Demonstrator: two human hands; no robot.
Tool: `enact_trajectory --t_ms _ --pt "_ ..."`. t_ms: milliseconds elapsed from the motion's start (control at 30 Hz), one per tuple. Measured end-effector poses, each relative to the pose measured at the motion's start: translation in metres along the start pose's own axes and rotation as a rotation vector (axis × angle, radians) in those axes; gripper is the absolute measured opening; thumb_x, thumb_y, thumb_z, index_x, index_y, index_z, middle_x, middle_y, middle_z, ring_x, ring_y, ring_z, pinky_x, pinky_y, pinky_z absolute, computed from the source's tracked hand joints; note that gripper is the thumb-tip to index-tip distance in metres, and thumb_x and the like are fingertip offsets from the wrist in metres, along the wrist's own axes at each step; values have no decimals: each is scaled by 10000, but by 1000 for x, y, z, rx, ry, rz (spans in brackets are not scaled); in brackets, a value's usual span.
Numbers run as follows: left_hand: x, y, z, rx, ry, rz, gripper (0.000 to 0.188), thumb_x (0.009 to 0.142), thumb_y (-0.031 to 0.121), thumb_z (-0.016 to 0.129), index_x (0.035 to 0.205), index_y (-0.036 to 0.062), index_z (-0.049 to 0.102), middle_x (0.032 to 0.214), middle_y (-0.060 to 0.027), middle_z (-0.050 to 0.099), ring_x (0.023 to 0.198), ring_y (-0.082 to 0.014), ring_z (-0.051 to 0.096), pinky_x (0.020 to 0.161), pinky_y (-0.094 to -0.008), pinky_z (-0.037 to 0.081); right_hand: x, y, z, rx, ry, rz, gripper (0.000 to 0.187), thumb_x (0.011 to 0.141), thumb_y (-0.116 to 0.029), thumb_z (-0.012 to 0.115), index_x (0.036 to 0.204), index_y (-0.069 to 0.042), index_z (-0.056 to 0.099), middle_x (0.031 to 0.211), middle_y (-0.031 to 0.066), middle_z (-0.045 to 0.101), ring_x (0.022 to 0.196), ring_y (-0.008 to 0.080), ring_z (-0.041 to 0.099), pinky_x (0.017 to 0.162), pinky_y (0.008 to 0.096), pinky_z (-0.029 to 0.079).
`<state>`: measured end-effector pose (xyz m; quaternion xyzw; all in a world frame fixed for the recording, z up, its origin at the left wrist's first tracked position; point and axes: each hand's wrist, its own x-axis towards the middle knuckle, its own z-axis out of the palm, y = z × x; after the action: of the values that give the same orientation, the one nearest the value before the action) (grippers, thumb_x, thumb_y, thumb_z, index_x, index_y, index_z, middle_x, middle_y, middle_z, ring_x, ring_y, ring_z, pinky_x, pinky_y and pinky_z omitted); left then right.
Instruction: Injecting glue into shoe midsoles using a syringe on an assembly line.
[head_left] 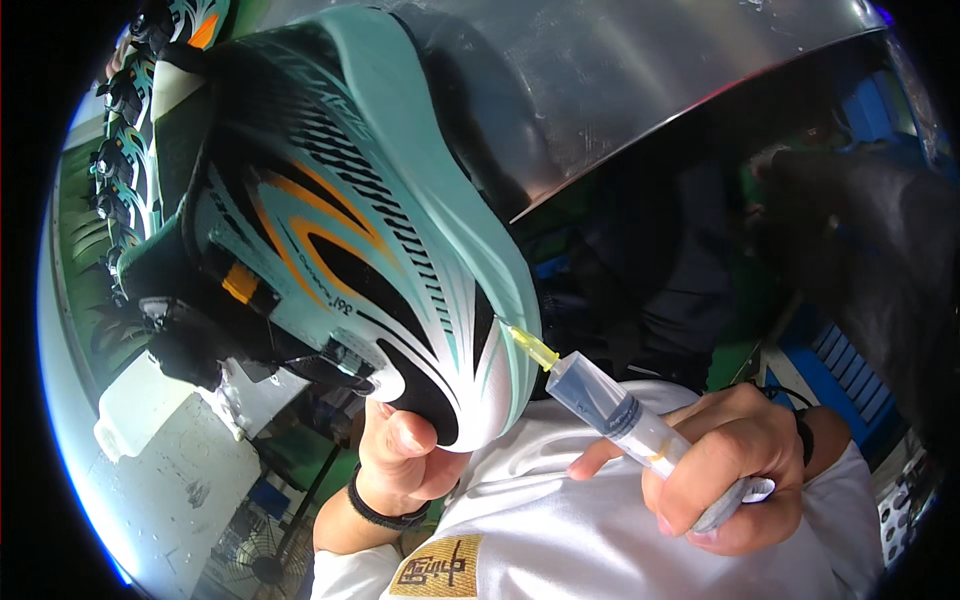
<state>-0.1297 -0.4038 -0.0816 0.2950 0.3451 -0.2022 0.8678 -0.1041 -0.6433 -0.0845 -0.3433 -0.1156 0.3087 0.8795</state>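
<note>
My left hand (405,455) grips the toe end of a sports shoe (340,220) and holds it up close to the camera, sole side toward me. The shoe is mint green, black and white with orange streaks. My right hand (725,465) is closed around a syringe (610,405) with a grey-blue barrel and a yellow needle hub. The yellow tip (527,345) touches the shoe's mint sole edge near the toe. A black band circles each wrist. I wear a white shirt (560,530).
A row of similar shoes (125,130) runs along a green line at the left. A white bottle (140,405) stands on a pale work surface (170,500). A shiny metal sheet (640,80) spans the top. A dark figure (870,260) is at the right.
</note>
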Motion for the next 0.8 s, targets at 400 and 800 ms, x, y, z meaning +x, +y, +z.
enact_trajectory --t_ms 400,800 --pt "24 -9 23 123 -241 -56 721 749 351 704 1332 114 352 1306 -107 439 1170 -266 472 892 -424 473 -29 -14 7 -81 -28 -40 214 669 28 553 881 34 575 671 119 575 586 211 571 843 619 410" --pt "56 -28 80 -118 -464 -88 599 765 136 696 1290 100 411 1324 -56 415 1270 -190 357 970 -392 390 -34 -21 9 -272 33 -201 209 732 -46 558 930 8 520 706 134 560 624 228 570 879 606 386"
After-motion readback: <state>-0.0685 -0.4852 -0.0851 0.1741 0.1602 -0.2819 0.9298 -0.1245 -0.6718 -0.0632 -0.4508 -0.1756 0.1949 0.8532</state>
